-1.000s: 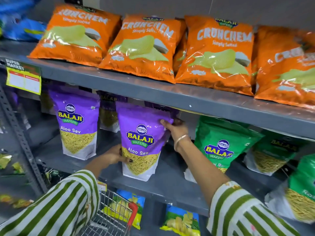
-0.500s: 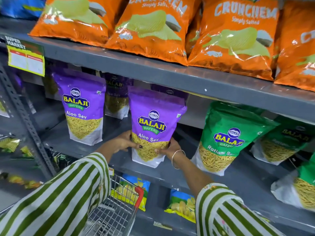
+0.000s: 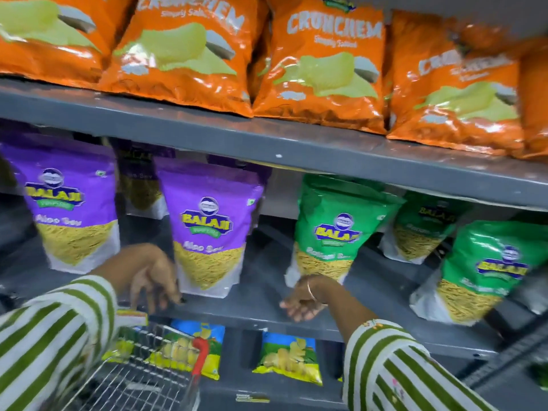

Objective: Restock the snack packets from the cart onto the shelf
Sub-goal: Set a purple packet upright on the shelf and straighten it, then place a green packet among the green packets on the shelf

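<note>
Purple Aloo Sev pouch (image 3: 209, 229) stands upright near shelf (image 3: 267, 310) front edge. Judged light, crinkly, slippery; best gripped by both sides. Left hand (image 3: 151, 277) and right hand (image 3: 302, 301) hang empty, fingers loose.

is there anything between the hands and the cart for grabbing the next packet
Nothing visible. The left hand and right hand are both empty, in front of the middle shelf, and the cart sits right below with open space between. The cart's contents are not visible.
</note>
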